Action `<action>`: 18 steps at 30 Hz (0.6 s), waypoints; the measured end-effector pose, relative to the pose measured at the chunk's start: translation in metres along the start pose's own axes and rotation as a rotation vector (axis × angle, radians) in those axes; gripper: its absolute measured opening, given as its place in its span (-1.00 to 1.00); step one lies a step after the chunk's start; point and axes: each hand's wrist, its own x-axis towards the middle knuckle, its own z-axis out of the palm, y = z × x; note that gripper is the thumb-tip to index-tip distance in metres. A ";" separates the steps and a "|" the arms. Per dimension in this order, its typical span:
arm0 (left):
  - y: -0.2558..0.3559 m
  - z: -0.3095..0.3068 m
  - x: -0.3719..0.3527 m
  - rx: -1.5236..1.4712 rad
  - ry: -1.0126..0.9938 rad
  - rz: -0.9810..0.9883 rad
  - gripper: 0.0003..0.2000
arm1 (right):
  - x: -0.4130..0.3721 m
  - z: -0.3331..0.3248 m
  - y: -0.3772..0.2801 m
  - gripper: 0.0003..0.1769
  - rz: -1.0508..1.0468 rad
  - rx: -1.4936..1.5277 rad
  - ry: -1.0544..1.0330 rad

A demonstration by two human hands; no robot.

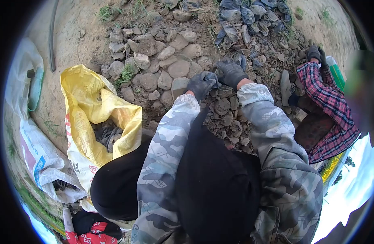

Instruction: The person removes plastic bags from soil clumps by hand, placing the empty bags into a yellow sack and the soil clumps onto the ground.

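My left hand point(200, 86), in a dark grey glove, is closed over the stones with a crumpled dark plastic scrap point(212, 77) at its fingers. Close beside it on the right, my right hand point(231, 74) wears the same kind of glove. Its fingers are curled down over the rubble, and what they hold, if anything, is hidden. Round clods or stones point(179, 69) lie packed just left of and beyond my hands. Past my right hand is a heap of crumpled dark plastic pieces point(252, 18).
A yellow-lined sack point(89, 93) stands open at my left, dark scraps inside. Further left lie white sacks point(42, 150) and a hose point(53, 36). A co-worker in a plaid shirt point(327, 97) crouches at right; another person's red garment point(93, 234) shows at lower left.
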 end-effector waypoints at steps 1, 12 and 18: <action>0.002 0.000 -0.003 -0.148 -0.040 0.061 -0.67 | -0.007 -0.001 0.000 -0.34 0.019 -0.040 -0.013; -0.008 0.002 0.003 -0.161 -0.009 0.033 -0.77 | -0.050 0.039 0.044 -0.33 0.204 0.525 0.279; 0.009 0.005 -0.006 -0.109 0.046 0.022 -0.73 | -0.033 0.029 0.035 -0.41 0.406 0.263 0.175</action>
